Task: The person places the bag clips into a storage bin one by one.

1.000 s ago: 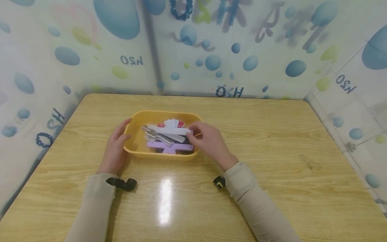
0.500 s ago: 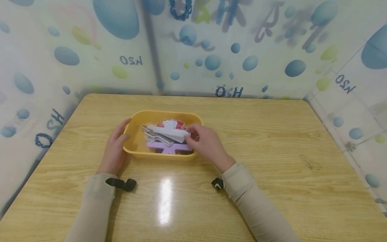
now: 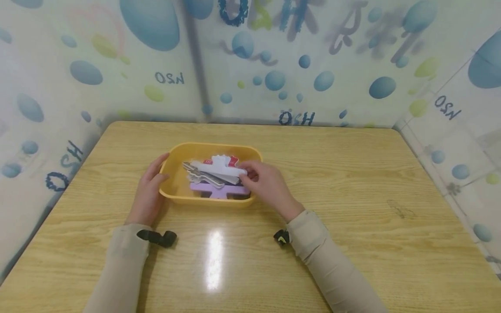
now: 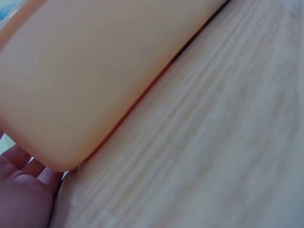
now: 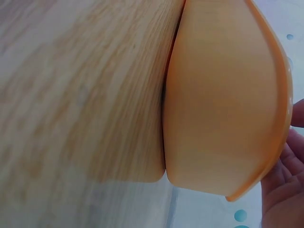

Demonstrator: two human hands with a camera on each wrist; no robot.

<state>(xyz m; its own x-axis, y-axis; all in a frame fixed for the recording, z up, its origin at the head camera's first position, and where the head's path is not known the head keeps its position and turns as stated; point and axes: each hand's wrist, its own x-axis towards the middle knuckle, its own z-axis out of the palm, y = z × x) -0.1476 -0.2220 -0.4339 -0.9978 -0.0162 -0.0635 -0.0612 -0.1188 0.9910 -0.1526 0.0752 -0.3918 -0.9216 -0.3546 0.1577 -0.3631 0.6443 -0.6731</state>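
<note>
A yellow plastic tub (image 3: 217, 201) stands on the wooden table. My left hand (image 3: 146, 195) grips its left side, thumb over the rim, fingers along the outer wall. My right hand (image 3: 268, 184) reaches over the right rim and pinches, between thumb and fingers, the right end of a white flat piece (image 3: 219, 168), a long bar with a wavy-edged top. Under it lie a grey-and-white toothed strip (image 3: 211, 179) and a purple T-shaped piece (image 3: 219, 190). Red bits (image 3: 233, 161) with white marks show behind. In the right wrist view, the tub's wall (image 5: 223, 95) hides what those fingers hold.
The wooden table (image 3: 352, 195) runs around the tub, with a glare spot in front. A patterned wall (image 3: 250, 104) closes off the back, and walls flank both sides. A dark strap (image 3: 156, 238) sits at my left cuff, another (image 3: 282, 237) at the right.
My right hand has shifted slightly left, and the white piece tilted down, then back up a little. The left hand and the tub have stayed put.
</note>
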